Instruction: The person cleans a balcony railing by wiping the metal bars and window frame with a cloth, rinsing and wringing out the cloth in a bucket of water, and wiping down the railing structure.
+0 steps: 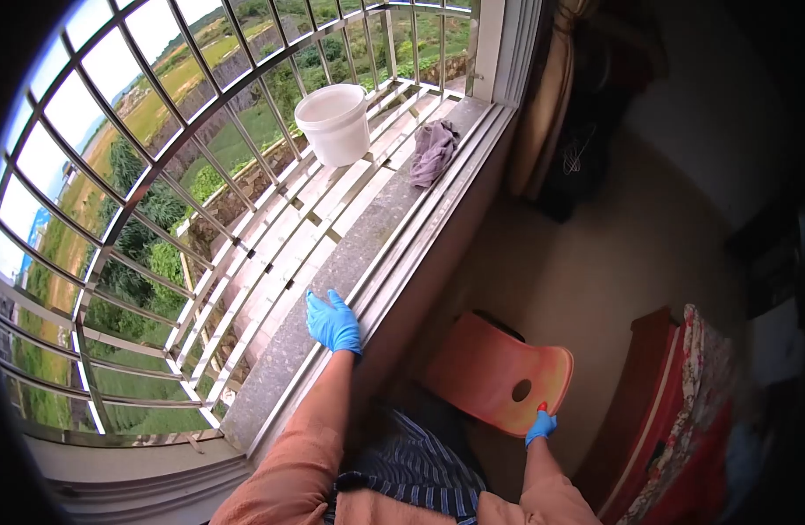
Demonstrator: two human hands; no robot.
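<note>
Ahead, the cloth (pixel 434 150) was seen crumpled on the sill (pixel 332 289), beside the bucket (pixel 334 122), well apart from the left hand (pixel 333 322), which was laid flat, fingers released. The right hand (pixel 541 426), farther off, was clenched on the chair (pixel 494 372) edge.

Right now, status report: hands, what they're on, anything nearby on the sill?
Left hand flat on window sill, gloved. Right hand gripping orange chair edge. White bucket and purple cloth farther along sill, apart from both hands.
</note>
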